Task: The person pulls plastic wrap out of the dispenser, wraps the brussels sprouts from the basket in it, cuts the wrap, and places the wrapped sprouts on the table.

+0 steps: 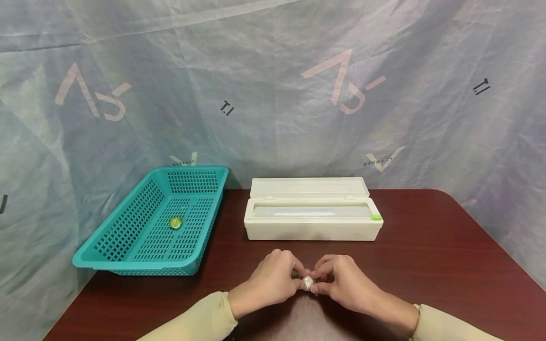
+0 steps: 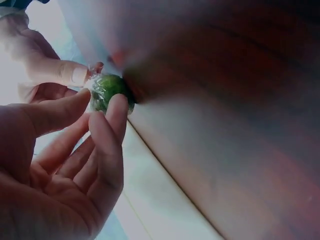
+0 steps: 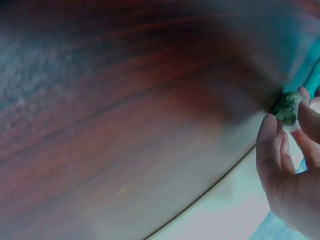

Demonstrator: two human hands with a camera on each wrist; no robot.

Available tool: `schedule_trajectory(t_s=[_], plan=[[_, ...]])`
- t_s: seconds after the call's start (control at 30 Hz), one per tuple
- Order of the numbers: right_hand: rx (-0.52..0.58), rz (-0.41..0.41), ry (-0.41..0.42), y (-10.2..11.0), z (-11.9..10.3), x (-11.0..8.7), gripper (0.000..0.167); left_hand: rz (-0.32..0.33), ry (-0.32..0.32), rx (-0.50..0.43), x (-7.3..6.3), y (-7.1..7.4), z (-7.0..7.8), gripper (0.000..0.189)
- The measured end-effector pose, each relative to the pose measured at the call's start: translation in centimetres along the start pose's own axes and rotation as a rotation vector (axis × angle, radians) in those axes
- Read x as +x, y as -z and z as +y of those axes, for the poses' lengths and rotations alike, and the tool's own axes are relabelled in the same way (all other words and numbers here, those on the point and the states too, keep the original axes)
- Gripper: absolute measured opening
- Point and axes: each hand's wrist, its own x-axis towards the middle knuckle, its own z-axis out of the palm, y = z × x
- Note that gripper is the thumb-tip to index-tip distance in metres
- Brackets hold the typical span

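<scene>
Between both hands is a small green lime (image 2: 111,90) in clear, crinkled cling film. In the head view its wrapped top (image 1: 308,283) looks shiny and whitish. My left hand (image 1: 277,274) pinches the lime from the left, thumb and fingertips on its side. From the other side my right hand (image 1: 347,283) pinches the film and the lime's edge with thumb and forefinger. The right wrist view catches the lime (image 3: 286,108) partly behind fingers. Just beyond the hands stands a white cling film dispenser (image 1: 313,231), its lid raised.
On the left of the dark red table (image 1: 431,246) sits a teal plastic basket (image 1: 136,263). Inside it lies another small yellow-green fruit (image 1: 175,222). A green tab (image 1: 376,217) marks the dispenser's right end. A grey printed sheet (image 1: 273,85) hangs behind the table.
</scene>
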Motion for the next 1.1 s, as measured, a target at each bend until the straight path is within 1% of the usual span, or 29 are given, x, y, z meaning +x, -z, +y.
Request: schedule_trajectory(t_s=[0.07, 0.17, 0.27, 0.37, 0.5, 0.67, 0.7, 0.77, 0.87, 0.97, 1.07, 1.1], plan=[[0.005, -0.009, -0.01, 0.0, 0.0, 0.1, 0.012, 0.012, 0.024, -0.037, 0.0, 0.0, -0.2, 0.021], [0.015, -0.017, -0.022, -0.2, 0.0, 0.2, 0.011, -0.002, 0.048, -0.052, -0.2, 0.1, -0.3, 0.023], [0.023, -0.025, -0.028, -0.3, 0.0, 0.2, 0.01, -0.046, 0.058, -0.061, -0.2, 0.4, -0.4, 0.01], [0.023, -0.029, -0.006, -0.3, 0.0, 0.1, 0.009, -0.07, 0.063, -0.082, 0.0, 0.6, -0.6, 0.007], [0.026, -0.022, 0.023, -0.2, -0.1, 0.3, 0.006, -0.057, 0.093, -0.101, 0.4, 0.5, -0.7, 0.008], [0.048, -0.014, 0.008, -0.3, 0.0, 0.6, 0.005, -0.031, 0.119, -0.11, 0.7, 0.1, -0.7, 0.01], [0.058, -0.017, -0.005, -0.3, 0.0, 0.6, 0.004, -0.03, 0.123, -0.12, 0.7, 0.1, -0.7, 0.01], [0.103, -0.033, -0.044, -0.2, 0.1, 0.7, 0.005, -0.032, 0.14, -0.173, 0.8, 0.0, -0.7, 0.011], [0.213, -0.076, -0.141, 0.1, 0.1, 1.0, 0.008, -0.043, 0.169, -0.287, 0.8, 0.0, -0.9, 0.012], [0.325, -0.103, -0.25, 0.4, 0.2, 1.2, 0.012, -0.055, 0.177, -0.385, 0.8, 0.1, -1.2, 0.008], [0.399, -0.124, -0.32, 0.6, 0.5, 1.2, 0.02, -0.071, 0.178, -0.413, 0.8, 0.2, -1.4, 0.013], [0.414, -0.133, -0.341, 0.6, 0.6, 1.1, 0.023, -0.081, 0.188, -0.414, 0.7, 0.2, -1.4, 0.016]])
